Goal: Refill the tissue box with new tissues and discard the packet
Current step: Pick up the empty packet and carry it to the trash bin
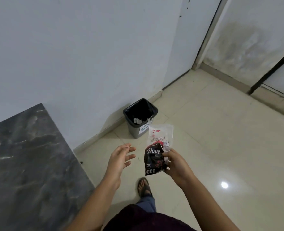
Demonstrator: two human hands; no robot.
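My right hand [175, 161] grips an empty plastic tissue packet [156, 154], part clear and part black with white "Dove" lettering, held upright in front of me. My left hand [121, 157] hovers just left of the packet with its fingers spread, touching nothing. A small grey bin [134, 129] lined with a black bag stands on the floor against the wall, a short way beyond the packet; some white crumpled paper lies inside it. The tissue box is not in view.
A dark marble-patterned counter [26, 164] fills the lower left. The white wall [71, 55] runs behind the bin to a corner with a door frame [204, 39]. Glossy beige floor tiles [221, 139] spread to the right. My sandalled foot [143, 186] is below the packet.
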